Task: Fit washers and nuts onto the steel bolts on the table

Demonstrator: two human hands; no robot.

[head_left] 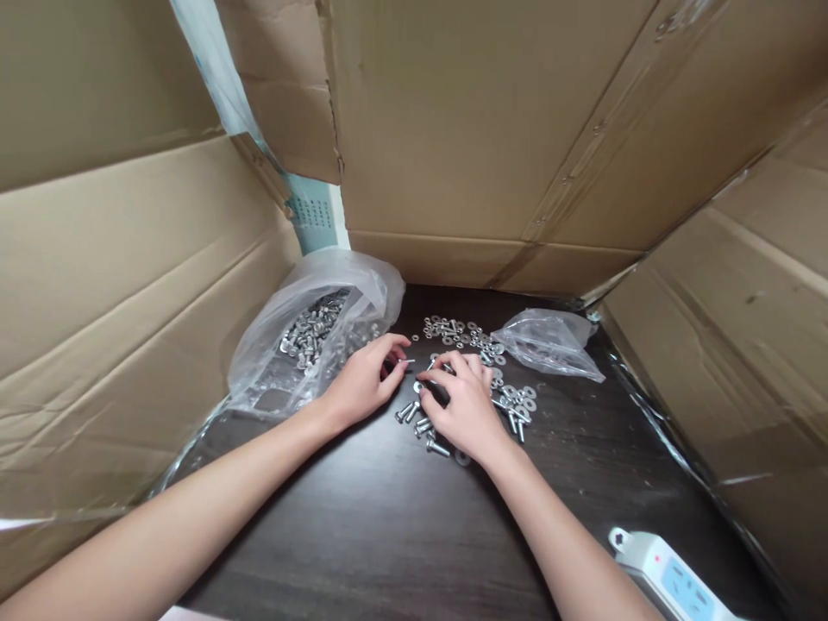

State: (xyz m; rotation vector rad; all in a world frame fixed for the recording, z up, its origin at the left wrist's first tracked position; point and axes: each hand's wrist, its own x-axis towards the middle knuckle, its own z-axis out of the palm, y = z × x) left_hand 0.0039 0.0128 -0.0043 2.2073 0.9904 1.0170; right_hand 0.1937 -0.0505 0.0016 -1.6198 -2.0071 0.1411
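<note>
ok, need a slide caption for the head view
Left hand pinching a bolt, right hand at a washer, loose bolts nearby, plastic bag at left.

The worktop (362, 526) looks like dark wood grain, smooth with a soft sheen. The bolts (438, 448) and washers (529, 404) are bright, shiny metal. The large bag (381, 280) and the small bag (549, 341) are clear, crinkled, glossy plastic. Matt brown cardboard panels (466, 112), creased and torn at one edge, carry glossy transparent tape (599, 129). The power strip (653, 552) is smooth white and blue plastic.
</note>
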